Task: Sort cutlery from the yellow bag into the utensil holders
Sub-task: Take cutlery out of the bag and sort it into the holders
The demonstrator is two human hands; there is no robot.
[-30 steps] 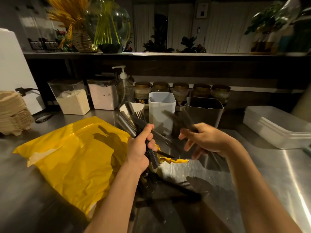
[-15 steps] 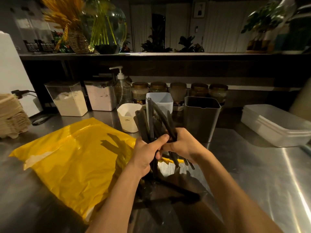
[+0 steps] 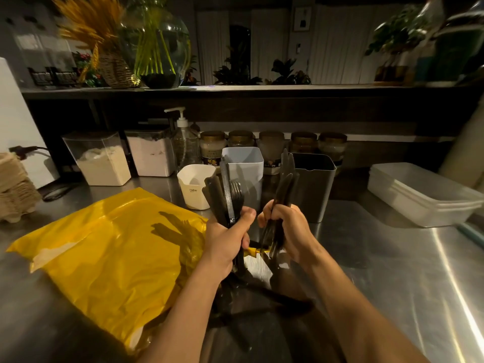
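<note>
Since half a second earlier, the two hands had drawn apart: the single clutch of black cutlery they shared then was split into two lots.

The left hand was clenched round the left bundle, thumb pressed across the front. That bundle stood nearly upright, and fork tines and flat handle ends showed at its top. The right hand was curled round the right bundle, which leaned slightly right, its upper ends in front of the dark holder. The two hands were close, but a gap was seen between them. Both were raised above the counter.

The bag lay flat on the counter to the left, its open end beneath the left hand. Loose cutlery lay dark on the counter under the wrists; single pieces could not be told apart.

Three holders stood in a row behind the hands: the small holder, white, at left; the pale holder, just beside it; the dark holder at right. Their contents could not be seen.

Behind them stood a pump bottle, jars and two canisters. A white tray sat well apart at the right.
</note>
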